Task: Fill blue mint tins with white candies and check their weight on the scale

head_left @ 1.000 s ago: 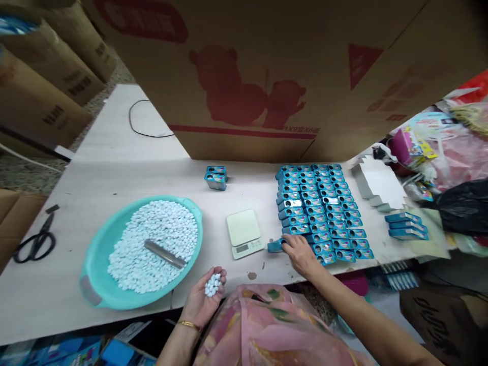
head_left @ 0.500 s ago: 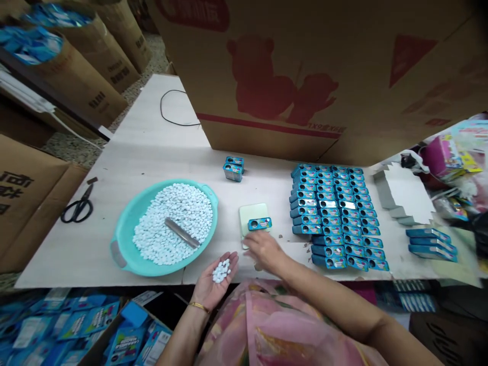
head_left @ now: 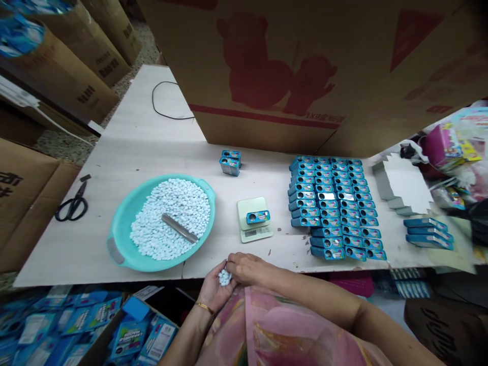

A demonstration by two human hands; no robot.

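Note:
Low at the table's front edge, my left hand [head_left: 212,294] is cupped palm up around a small heap of white candies [head_left: 224,277]. My right hand [head_left: 247,268] reaches over it, fingers bent together at the heap; what they pinch, if anything, is hidden. Beyond my hands lies a pale digital scale [head_left: 256,234] with one blue candy tin [head_left: 258,217] standing on it, its round top hole showing. To the left, a turquoise basin [head_left: 121,229] holds many more white candies, with a metal scoop [head_left: 179,228] resting on them.
Rows of blue tins [head_left: 330,208] stand to the right, and a pair of tins [head_left: 231,163] stands behind the scale. A large cardboard box [head_left: 274,122] blocks the back. Scissors [head_left: 72,206] lie at left. White card trays [head_left: 404,183] and flat-lying tins [head_left: 427,233] sit far right.
My right hand has moved from the scale's front edge down and left to the candies in my left palm. The scale's display now shows. The view has shifted slightly.

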